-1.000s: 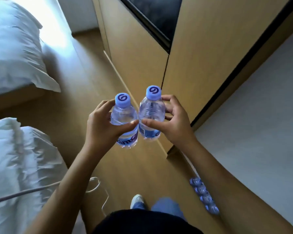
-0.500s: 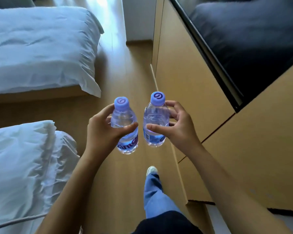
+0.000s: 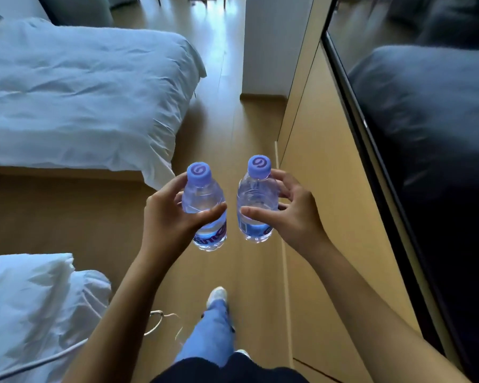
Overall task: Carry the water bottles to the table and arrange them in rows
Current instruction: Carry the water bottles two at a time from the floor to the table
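While both hands are gripping, 2 water bottles are hanging upright in mid-air over the wooden floor (image 3: 233, 128).

L hand (image 3: 166, 217) is wrapping thumb & fingers round the left bottle (image 3: 205, 211); R hand (image 3: 293, 217) is doing likewise w/ the right bottle (image 3: 256, 205). Bottles are sitting side by side, apart, purple caps up. Below, a jeans leg (image 3: 210, 335) w/ white shoe (image 3: 217, 295) is stepping fwd. White beds (image 3: 75, 87) are lying to the left, wood cabinet (image 3: 324, 217) w/ dark glossy panel to the right; cable (image 3: 161, 322) is trailing on floor near the near bed's corner.
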{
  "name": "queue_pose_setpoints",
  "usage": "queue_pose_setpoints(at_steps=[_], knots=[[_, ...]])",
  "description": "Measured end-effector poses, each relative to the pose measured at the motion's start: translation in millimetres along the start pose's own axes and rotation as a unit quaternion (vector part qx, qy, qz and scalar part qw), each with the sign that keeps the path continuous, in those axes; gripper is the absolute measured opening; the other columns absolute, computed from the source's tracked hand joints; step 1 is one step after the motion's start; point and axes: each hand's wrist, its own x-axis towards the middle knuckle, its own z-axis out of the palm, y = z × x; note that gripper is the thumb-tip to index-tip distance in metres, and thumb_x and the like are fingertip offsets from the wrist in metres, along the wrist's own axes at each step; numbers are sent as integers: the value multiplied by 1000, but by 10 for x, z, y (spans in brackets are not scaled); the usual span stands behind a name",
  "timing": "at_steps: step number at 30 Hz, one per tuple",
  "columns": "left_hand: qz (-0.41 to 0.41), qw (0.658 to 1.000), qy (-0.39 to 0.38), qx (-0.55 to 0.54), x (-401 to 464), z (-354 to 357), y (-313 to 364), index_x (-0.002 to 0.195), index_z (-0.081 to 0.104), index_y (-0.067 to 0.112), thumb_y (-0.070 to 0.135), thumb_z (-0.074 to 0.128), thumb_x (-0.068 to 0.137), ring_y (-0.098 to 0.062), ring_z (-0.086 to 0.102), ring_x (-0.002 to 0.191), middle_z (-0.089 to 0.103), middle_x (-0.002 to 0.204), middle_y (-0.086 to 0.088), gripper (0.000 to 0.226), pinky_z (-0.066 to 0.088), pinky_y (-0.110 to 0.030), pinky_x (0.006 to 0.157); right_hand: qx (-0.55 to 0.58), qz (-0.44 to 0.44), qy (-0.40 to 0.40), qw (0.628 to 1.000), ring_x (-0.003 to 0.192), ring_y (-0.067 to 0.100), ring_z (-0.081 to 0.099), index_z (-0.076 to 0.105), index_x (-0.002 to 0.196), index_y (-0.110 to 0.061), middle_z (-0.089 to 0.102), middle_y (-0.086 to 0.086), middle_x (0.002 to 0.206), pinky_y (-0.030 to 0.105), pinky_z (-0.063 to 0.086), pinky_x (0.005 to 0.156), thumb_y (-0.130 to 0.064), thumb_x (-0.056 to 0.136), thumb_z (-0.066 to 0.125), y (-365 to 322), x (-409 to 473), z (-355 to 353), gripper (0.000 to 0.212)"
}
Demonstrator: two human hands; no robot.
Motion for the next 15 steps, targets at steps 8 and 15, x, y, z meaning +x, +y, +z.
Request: queue_pose_setpoints(at_steps=[8, 15], knots=[[-15, 1000, 4, -18, 1950, 338, -613, 104, 69, 26, 27, 90, 61, -3, 72, 80, 75, 88, 15, 47, 56, -18, 72, -6, 0, 8, 1000, 96, -7, 65, 58, 118, -37, 70, -23, 99, 8, 50, 77, -25, 60, 95, 203, 2021, 88, 70], [-23, 999, -20, 29, 3705, 571, -878, 108, 69, 25, 37, 88, 58, -10, 73, 85, 76, 91, 9, 56, 59, -43, 80, -2, 9, 23, 1000, 95, -6, 66, 58, 114, -39, 71, -20, 101, 7, 49, 75, -23, 61, 95, 173, 3722, 83, 66]])
